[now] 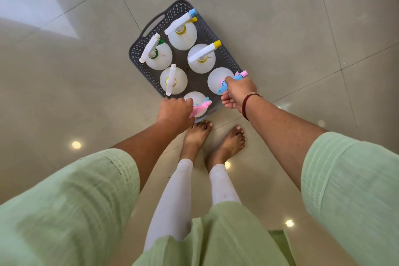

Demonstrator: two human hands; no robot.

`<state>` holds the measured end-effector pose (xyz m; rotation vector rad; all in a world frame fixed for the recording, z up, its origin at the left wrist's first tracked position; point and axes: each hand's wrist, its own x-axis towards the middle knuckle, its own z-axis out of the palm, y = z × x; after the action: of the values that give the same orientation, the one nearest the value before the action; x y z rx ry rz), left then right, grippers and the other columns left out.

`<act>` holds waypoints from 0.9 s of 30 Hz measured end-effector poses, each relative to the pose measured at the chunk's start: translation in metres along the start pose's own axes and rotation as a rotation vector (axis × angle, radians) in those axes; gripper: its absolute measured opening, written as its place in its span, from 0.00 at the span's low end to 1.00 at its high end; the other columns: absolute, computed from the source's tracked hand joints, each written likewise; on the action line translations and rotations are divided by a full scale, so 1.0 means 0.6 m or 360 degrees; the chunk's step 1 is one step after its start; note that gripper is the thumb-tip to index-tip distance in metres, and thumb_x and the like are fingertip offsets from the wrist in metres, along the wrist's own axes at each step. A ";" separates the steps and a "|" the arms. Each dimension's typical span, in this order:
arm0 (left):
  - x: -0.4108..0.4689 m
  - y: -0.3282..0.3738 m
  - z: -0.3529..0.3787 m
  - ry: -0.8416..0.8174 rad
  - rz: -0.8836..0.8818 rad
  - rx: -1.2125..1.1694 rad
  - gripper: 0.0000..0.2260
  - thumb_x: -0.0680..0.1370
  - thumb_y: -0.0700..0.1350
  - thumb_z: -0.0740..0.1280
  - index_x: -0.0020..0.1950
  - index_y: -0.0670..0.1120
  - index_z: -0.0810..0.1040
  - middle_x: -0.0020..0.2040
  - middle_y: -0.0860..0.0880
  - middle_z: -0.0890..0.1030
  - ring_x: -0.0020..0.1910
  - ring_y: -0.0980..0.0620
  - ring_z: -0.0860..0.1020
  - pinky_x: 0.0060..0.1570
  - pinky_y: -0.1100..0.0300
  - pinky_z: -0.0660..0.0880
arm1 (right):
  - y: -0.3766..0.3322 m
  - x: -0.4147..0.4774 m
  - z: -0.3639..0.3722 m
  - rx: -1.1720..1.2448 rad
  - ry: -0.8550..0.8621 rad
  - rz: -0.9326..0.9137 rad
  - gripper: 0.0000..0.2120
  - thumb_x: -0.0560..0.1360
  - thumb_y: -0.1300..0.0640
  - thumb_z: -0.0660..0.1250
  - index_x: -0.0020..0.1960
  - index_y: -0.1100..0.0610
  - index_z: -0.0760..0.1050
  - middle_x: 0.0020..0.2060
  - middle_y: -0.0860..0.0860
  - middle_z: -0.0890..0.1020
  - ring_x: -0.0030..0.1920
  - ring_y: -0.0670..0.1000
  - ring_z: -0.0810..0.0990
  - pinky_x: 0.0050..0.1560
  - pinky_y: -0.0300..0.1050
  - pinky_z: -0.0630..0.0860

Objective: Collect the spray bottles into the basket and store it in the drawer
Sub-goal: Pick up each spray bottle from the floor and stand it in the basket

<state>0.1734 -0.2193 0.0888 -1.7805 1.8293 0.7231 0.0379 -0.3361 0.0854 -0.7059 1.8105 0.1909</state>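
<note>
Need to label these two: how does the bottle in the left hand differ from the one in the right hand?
Sprayer: the left bottle has a mostly pink one, the right bottle a blue trigger with a pink tip. Place: the left bottle stands nearest the feet, the right bottle beside it across the basket. Both are white, round, upright, each gripped at the top: left hand, right hand.

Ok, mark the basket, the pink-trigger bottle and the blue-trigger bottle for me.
basket [208,29]: head view, lattice of its right wall.
pink-trigger bottle [197,98]: head view, white shoulder of the body.
blue-trigger bottle [216,79]: head view, white shoulder of the body.
</note>
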 end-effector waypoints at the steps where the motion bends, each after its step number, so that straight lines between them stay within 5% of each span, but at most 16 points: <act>1: 0.000 0.001 0.004 -0.0012 0.0035 0.0040 0.14 0.77 0.52 0.61 0.56 0.44 0.73 0.46 0.45 0.81 0.44 0.43 0.80 0.39 0.58 0.64 | -0.001 0.000 0.000 0.0015 0.0016 0.0001 0.17 0.75 0.53 0.61 0.51 0.66 0.77 0.27 0.55 0.79 0.25 0.51 0.77 0.32 0.43 0.80; 6: 0.000 0.014 0.011 -0.0064 -0.0042 -0.0071 0.13 0.78 0.51 0.60 0.55 0.44 0.74 0.47 0.44 0.82 0.44 0.43 0.80 0.40 0.58 0.64 | -0.005 0.000 0.001 0.0035 0.0024 0.0018 0.21 0.75 0.48 0.61 0.53 0.66 0.77 0.29 0.55 0.80 0.28 0.53 0.79 0.38 0.47 0.83; 12: -0.034 -0.005 0.007 0.0008 -0.0252 -0.0362 0.26 0.72 0.69 0.58 0.49 0.46 0.71 0.37 0.49 0.76 0.35 0.45 0.76 0.35 0.58 0.68 | -0.005 -0.032 -0.021 -0.0115 -0.0048 0.0120 0.38 0.66 0.23 0.55 0.40 0.59 0.76 0.25 0.52 0.77 0.23 0.50 0.74 0.29 0.39 0.75; 18: -0.031 -0.052 -0.017 0.0292 -0.0770 -0.0871 0.27 0.73 0.62 0.64 0.60 0.43 0.65 0.52 0.42 0.79 0.50 0.37 0.78 0.41 0.49 0.71 | -0.038 -0.049 -0.021 -0.0163 0.0225 -0.0431 0.33 0.64 0.26 0.61 0.31 0.57 0.77 0.18 0.47 0.77 0.20 0.46 0.74 0.27 0.40 0.71; 22: 0.009 -0.072 -0.023 0.0207 -0.0720 -0.0709 0.27 0.73 0.58 0.66 0.63 0.42 0.64 0.56 0.39 0.78 0.55 0.37 0.76 0.45 0.47 0.71 | -0.091 -0.041 0.020 -0.0274 0.0135 -0.0542 0.32 0.62 0.26 0.63 0.29 0.57 0.77 0.20 0.50 0.80 0.19 0.48 0.76 0.29 0.43 0.75; 27: 0.045 -0.080 -0.025 0.0217 -0.0523 -0.0507 0.14 0.77 0.47 0.60 0.59 0.42 0.67 0.51 0.39 0.79 0.48 0.36 0.78 0.38 0.53 0.65 | -0.127 -0.001 0.070 -0.0087 -0.0081 -0.0338 0.24 0.72 0.36 0.63 0.35 0.58 0.73 0.22 0.53 0.77 0.17 0.49 0.71 0.22 0.35 0.67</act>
<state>0.2206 -0.2499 0.0798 -2.3175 1.5074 0.8113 0.1141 -0.3784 0.0869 -0.9179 1.6740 0.1166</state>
